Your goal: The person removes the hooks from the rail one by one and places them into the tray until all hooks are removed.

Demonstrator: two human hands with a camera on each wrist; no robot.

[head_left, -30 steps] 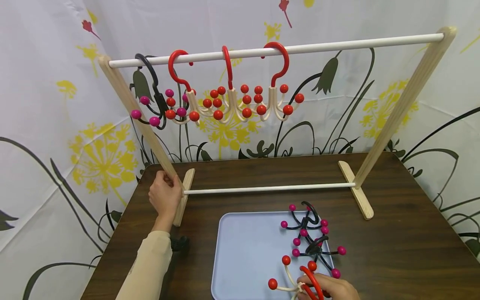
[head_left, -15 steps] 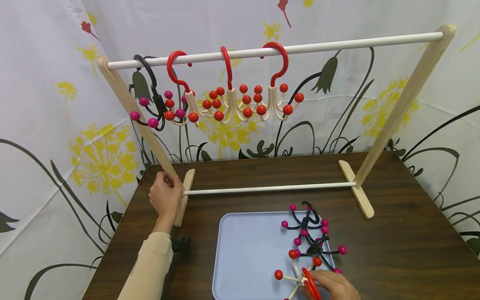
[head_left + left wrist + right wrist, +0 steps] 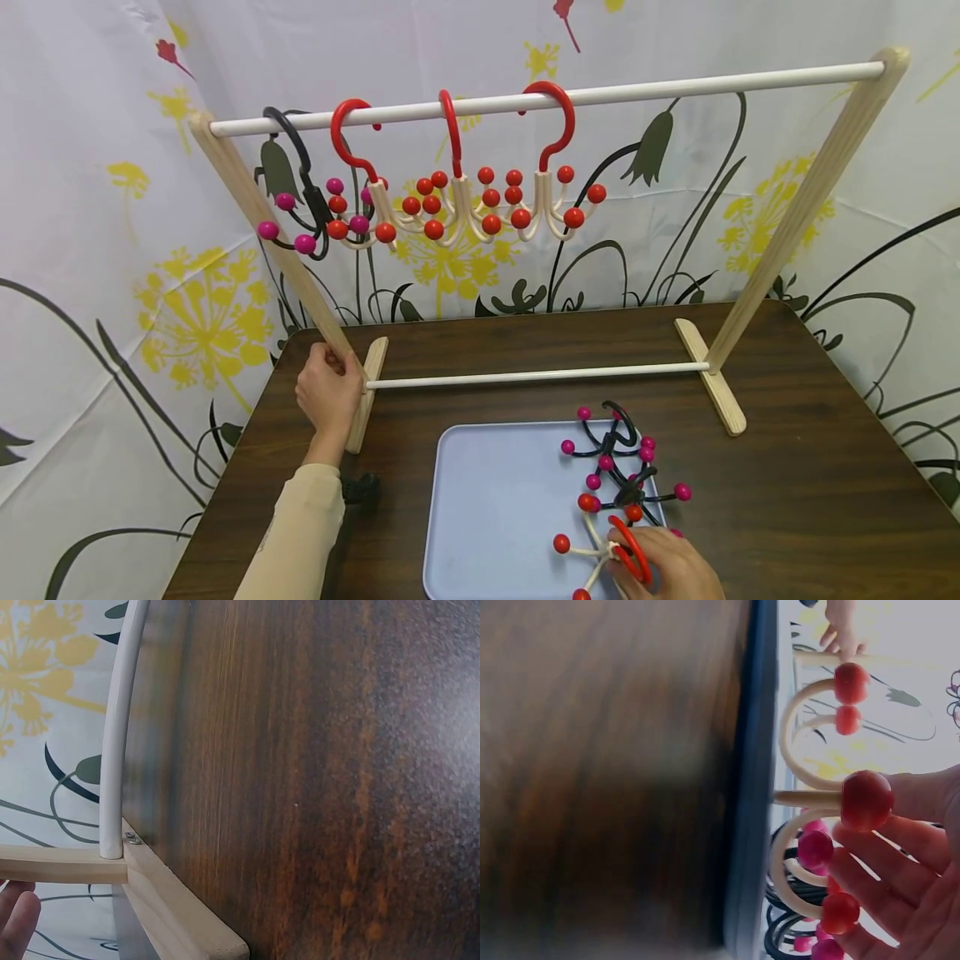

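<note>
Red-hooked and cream-armed, a hanger is pinched at its neck by the right hand, above the tray towards its right edge; whether its arms touch the tray is hard to tell. Two black hangers lie just beyond, from the tray's far right corner along its right edge. The left hand grips the left post of the rack low down, near the table's left edge. One black hanger and three red-hooked hangers hang from the top rail.
</note>
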